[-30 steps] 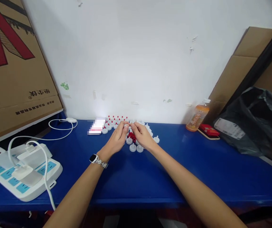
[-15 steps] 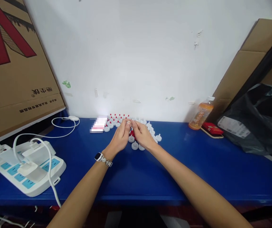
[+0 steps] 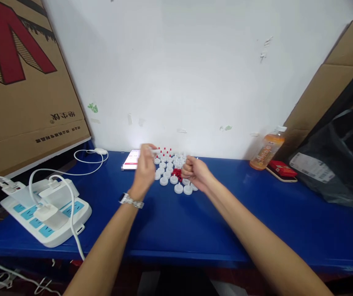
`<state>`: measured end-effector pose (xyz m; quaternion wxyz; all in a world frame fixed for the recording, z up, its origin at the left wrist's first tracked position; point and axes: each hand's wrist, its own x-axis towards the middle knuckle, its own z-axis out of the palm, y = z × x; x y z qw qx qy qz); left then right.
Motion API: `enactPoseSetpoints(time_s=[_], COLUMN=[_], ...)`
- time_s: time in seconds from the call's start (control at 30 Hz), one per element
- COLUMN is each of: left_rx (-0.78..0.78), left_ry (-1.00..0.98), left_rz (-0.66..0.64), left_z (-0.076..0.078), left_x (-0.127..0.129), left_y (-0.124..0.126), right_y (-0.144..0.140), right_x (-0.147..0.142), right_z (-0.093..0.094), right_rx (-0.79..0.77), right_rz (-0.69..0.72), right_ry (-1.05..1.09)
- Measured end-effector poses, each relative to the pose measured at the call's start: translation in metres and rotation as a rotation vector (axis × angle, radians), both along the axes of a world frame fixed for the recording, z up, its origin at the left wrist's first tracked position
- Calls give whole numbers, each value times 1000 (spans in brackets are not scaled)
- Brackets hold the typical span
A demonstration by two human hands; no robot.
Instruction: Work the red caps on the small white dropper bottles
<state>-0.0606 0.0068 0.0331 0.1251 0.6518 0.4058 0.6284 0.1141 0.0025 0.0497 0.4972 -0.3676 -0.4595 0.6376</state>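
Lifting away from the middle of the frame, your left hand point(image 3: 144, 166) has come up off the cluster of white caps point(image 3: 171, 174) and now holds one small white piece point(image 3: 155, 151) pinched at its fingertips, raised above the left end of the rows; the hand is blurred with motion, so you cannot tell from here whether the piece already carries a red tip. A moment ago both hands met over the pile with fingertips together; now they have parted. Your right hand point(image 3: 194, 172) stays low at the right edge of the cluster, its grip clenched into a loose fist, and whether it holds anything inside is hidden. Between the hands, the little heap of red tips point(image 3: 176, 173) lies on the blue table point(image 3: 194, 222), with loose white caps around it and finished red-topped ones point(image 3: 165, 151) standing in rows toward the wall. Judging by that split, one piece has just been joined and is moving toward the rows. Behind your left hand a phone point(image 3: 130, 160) lies flat near the wall. At lower left sits a white power strip point(image 3: 48, 211) with plugs and cables; at right stand an orange drink bottle point(image 3: 267, 151), a red pack point(image 3: 282, 169) and a black bag point(image 3: 339, 160).
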Motion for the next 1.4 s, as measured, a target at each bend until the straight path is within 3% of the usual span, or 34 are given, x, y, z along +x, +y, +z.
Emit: enactPoseSetpoints(time_s=[0.07, 0.23, 0.3, 0.4, 0.57, 0.67, 0.8, 0.9, 1.07, 1.27, 1.4], left_rx=[-68, -200, -259, -289, -256, -285, -302, -356, -444, -446, -457], left_ry=[-33, 342, 421, 447, 388, 413, 470, 509, 588, 594, 602], left_rz=[26, -119, -135, -149, -190, -107, 107, 216, 210, 224, 228], left_z=[0, -15, -22, -29, -29, -27, -26, -28, -32, -34, -32], left_x=[-11, -11, -8, -8, -12, -24, -49, -60, -59, -56, -55], left_y=[5, 14, 15, 17, 18, 20, 26, 27, 27, 26, 24], right_y=[5, 20, 24, 29, 41, 52, 69, 80, 92, 103, 112], right_x=[15, 22, 17, 10, -5, -17, -42, -65, -83, -80, -85], right_z=[-2, -19, -25, -28, -29, -29, -25, -24, -29, -32, -31], right_rx=[55, 520, 612, 622, 457, 434, 599, 719, 834, 772, 703], right_rz=[-53, -220, -205, -169, 18, -28, -90, -25, 66, -195, -172], right_ry=[-164, -965, -1109, -1003, -495, -408, -641, -885, -1163, -1256, -1319])
